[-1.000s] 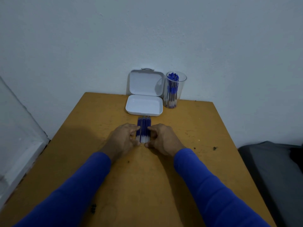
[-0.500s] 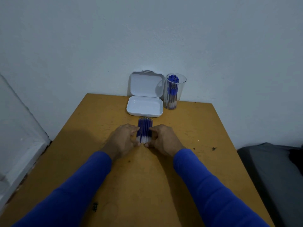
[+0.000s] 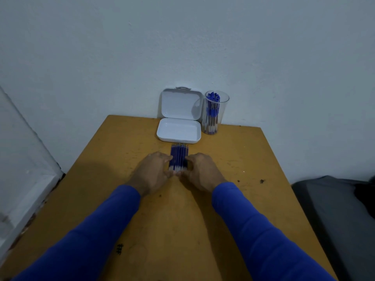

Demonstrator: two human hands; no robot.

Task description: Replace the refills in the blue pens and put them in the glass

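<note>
A row of several blue refills (image 3: 178,156) lies flat on the wooden table (image 3: 113,163), tips pointing away from me. My left hand (image 3: 153,172) and my right hand (image 3: 204,172) flank the row. Their curled fingers press its two long sides and their thumbs meet at its near white ends. A clear glass (image 3: 224,110) stands at the back against the wall, with several capped blue pens (image 3: 212,111) upright inside it.
An open white plastic case (image 3: 178,131) sits just beyond the refills, its lid (image 3: 181,103) leaning on the wall, left of the glass. A grey cushion (image 3: 334,216) lies off the table's right edge. A white ledge (image 3: 26,191) runs along the left.
Both hands stay at the sides of the refill row; only the view has shifted slightly.
</note>
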